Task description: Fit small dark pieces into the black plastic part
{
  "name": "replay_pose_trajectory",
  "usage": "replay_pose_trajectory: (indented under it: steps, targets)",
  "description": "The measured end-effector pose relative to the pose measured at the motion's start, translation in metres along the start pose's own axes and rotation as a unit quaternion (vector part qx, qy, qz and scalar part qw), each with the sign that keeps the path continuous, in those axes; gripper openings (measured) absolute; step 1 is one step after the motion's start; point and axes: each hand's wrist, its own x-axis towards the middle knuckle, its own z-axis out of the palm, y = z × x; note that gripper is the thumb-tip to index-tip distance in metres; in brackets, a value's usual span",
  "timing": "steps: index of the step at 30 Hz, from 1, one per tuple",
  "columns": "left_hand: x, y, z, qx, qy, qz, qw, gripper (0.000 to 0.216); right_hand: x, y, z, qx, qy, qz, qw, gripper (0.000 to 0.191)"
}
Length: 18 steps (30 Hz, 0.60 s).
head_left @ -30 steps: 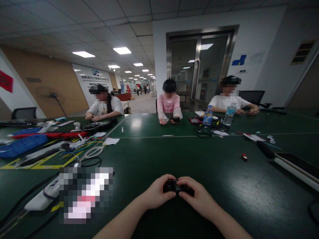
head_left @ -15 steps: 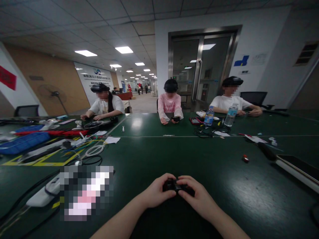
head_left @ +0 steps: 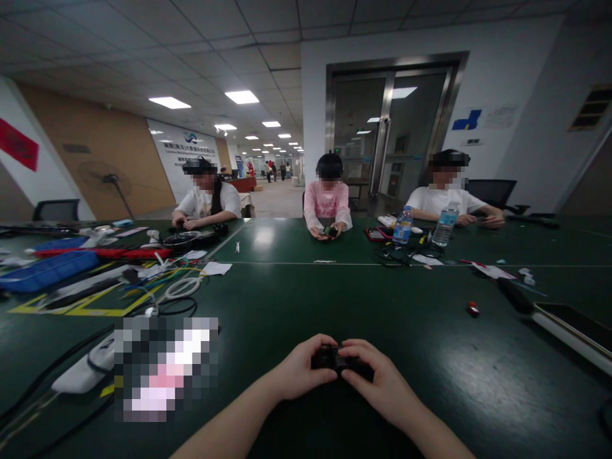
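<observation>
Both my hands meet low in the middle of the view over a dark green table [head_left: 306, 299]. My left hand [head_left: 301, 368] and my right hand [head_left: 377, 379] are closed around a small black object [head_left: 335, 358], fingers curled over its ends. Most of the object is hidden by my fingers, so its shape stays unclear. My forearms rest on or just above the table's near edge.
A white power strip [head_left: 83, 376] and black cables lie at the left, with blue trays [head_left: 45, 268] and coloured wires behind. A small red item [head_left: 473, 310] and a flat dark device [head_left: 568, 322] lie right. Three people sit across, water bottles [head_left: 442, 224] nearby.
My hands keep the same grip on the black object. The view has shifted slightly; the person in pink across the table has lowered their hands a little.
</observation>
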Motion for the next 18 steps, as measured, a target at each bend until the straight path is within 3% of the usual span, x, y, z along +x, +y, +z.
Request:
replay_pose_trajectory:
  steps: [18]
  targets:
    - [-0.0005, 0.0020, 0.0008, 0.008, -0.003, 0.017, 1.000, 0.042, 0.0003, 0.0008, 0.0008, -0.008, 0.000, 0.003, 1.000, 0.021]
